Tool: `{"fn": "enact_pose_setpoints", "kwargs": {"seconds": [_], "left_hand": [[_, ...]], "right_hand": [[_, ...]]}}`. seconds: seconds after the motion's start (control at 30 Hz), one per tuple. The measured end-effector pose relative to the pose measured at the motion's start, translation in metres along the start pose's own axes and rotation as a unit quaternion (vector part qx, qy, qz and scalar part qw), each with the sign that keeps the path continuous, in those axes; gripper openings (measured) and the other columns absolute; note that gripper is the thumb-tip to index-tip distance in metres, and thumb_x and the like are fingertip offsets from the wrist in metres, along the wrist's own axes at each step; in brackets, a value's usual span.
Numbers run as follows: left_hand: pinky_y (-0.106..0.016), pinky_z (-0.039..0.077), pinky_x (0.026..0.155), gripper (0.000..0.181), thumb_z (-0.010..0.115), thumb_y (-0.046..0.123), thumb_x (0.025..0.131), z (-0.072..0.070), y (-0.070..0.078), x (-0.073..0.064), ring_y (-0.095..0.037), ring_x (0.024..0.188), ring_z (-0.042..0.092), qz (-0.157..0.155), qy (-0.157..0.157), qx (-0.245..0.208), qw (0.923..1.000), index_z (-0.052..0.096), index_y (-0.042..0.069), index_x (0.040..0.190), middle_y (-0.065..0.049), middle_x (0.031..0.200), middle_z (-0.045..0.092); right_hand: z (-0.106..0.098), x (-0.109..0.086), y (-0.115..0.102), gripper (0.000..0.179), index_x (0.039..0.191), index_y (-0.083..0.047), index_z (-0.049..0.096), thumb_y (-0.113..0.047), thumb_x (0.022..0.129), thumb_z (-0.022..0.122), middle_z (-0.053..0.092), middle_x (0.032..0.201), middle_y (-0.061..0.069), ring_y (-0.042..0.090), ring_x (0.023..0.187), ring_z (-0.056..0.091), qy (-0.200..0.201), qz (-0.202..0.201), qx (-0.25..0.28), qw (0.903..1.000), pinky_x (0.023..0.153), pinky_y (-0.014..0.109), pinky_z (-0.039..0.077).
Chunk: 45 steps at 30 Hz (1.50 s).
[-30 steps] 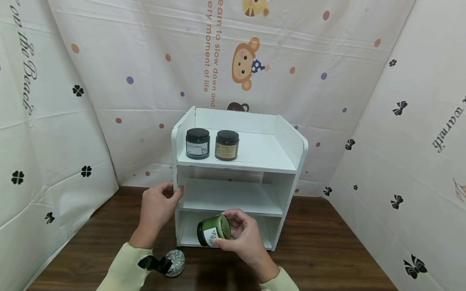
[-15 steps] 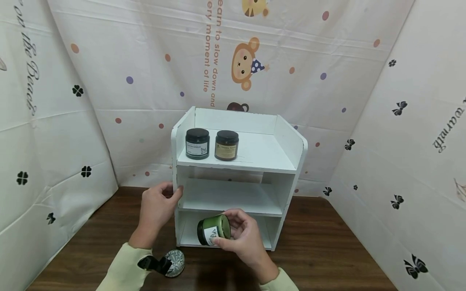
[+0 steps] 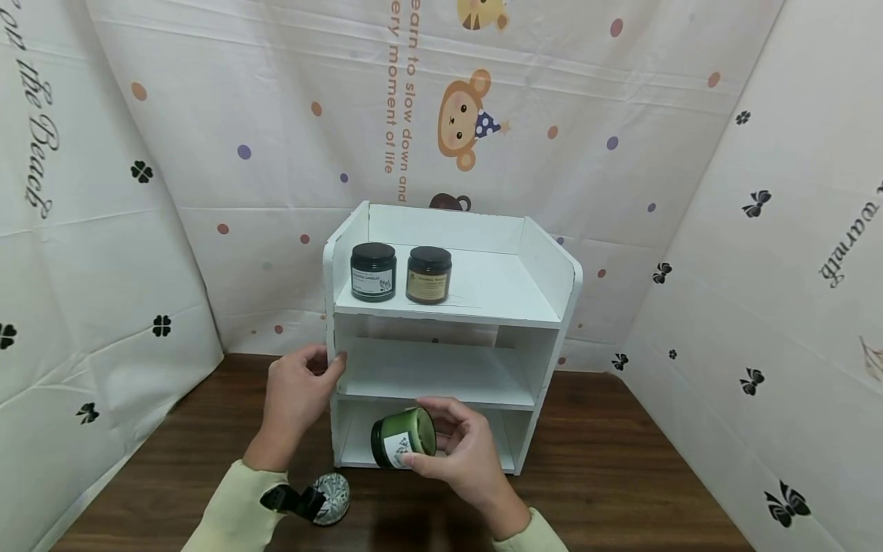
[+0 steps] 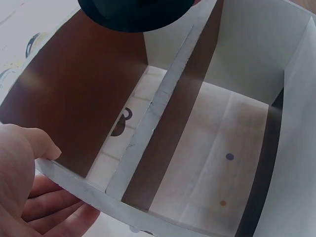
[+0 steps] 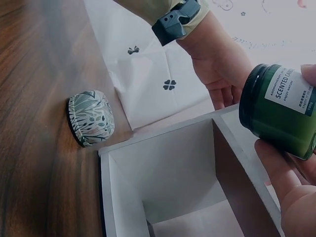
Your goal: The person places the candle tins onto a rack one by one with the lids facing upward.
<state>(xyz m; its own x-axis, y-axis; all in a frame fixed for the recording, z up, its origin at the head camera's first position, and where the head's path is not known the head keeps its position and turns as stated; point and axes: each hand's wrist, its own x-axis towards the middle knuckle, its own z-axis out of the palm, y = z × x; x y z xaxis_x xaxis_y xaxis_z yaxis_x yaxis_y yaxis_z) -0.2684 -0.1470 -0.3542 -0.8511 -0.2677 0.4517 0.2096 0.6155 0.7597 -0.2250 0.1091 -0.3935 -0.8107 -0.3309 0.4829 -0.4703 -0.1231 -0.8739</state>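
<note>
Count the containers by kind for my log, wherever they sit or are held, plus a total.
Dark jars on the white shelf: 2
Green jar in the right hand: 1
Patterned round container on the table: 1
Total: 4

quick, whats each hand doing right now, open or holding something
Left hand: holding the white shelf by its side edge.
Right hand: holding the green candle jar, tilted.
</note>
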Motion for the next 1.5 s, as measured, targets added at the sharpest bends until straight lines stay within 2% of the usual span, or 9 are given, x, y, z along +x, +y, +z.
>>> {"fn": "enact_pose_setpoints", "kwargs": {"seconds": [0.27, 0.57, 1.13, 1.5], "left_hand": [[-0.029, 0.053, 0.067, 0.03, 0.069, 0.034, 0.095, -0.0001, -0.001, -0.0002, -0.023, 0.079, 0.065, -0.007, -0.007, 0.001, 0.9999, 0.079, 0.007, 0.103, -0.01, 0.088, 0.076], [-0.03, 0.053, 0.067, 0.031, 0.069, 0.035, 0.095, -0.0009, 0.0006, -0.0003, -0.024, 0.079, 0.064, -0.005, -0.009, 0.003, 0.9999, 0.079, 0.006, 0.104, -0.011, 0.089, 0.076], [-0.03, 0.052, 0.066, 0.029, 0.069, 0.034, 0.095, 0.0004, -0.0009, 0.0002, -0.023, 0.078, 0.064, -0.002, -0.005, 0.005, 1.0, 0.079, 0.007, 0.101, -0.01, 0.087, 0.075], [-0.03, 0.052, 0.065, 0.028, 0.069, 0.034, 0.095, 0.0003, -0.0006, 0.0, -0.023, 0.077, 0.064, -0.001, -0.002, 0.004, 1.0, 0.079, 0.008, 0.099, -0.01, 0.085, 0.076]], "right_hand": [[0.001, 0.0001, -0.0011, 0.059, 0.128, 0.01, 0.06, 0.006, 0.074, 0.082, 0.067, 0.116, 0.022, 0.015, 0.1, 0.071, -0.002, -0.014, 0.013, 0.9998, 0.08, 0.033, 0.062], [0.0012, 0.0012, -0.0026, 0.054, 0.124, 0.008, 0.06, 0.007, 0.074, 0.081, 0.064, 0.117, 0.02, 0.017, 0.1, 0.07, 0.005, -0.015, 0.03, 0.9994, 0.081, 0.033, 0.062], [0.0009, 0.0026, -0.001, 0.057, 0.124, 0.013, 0.052, 0.007, 0.074, 0.08, 0.062, 0.116, 0.01, 0.016, 0.103, 0.069, 0.01, -0.018, 0.062, 0.9979, 0.083, 0.031, 0.061], [0.0002, 0.0023, -0.0062, 0.055, 0.126, 0.007, 0.059, 0.006, 0.075, 0.081, 0.065, 0.121, 0.014, 0.016, 0.107, 0.07, 0.004, -0.009, 0.057, 0.9984, 0.085, 0.031, 0.061]]}}
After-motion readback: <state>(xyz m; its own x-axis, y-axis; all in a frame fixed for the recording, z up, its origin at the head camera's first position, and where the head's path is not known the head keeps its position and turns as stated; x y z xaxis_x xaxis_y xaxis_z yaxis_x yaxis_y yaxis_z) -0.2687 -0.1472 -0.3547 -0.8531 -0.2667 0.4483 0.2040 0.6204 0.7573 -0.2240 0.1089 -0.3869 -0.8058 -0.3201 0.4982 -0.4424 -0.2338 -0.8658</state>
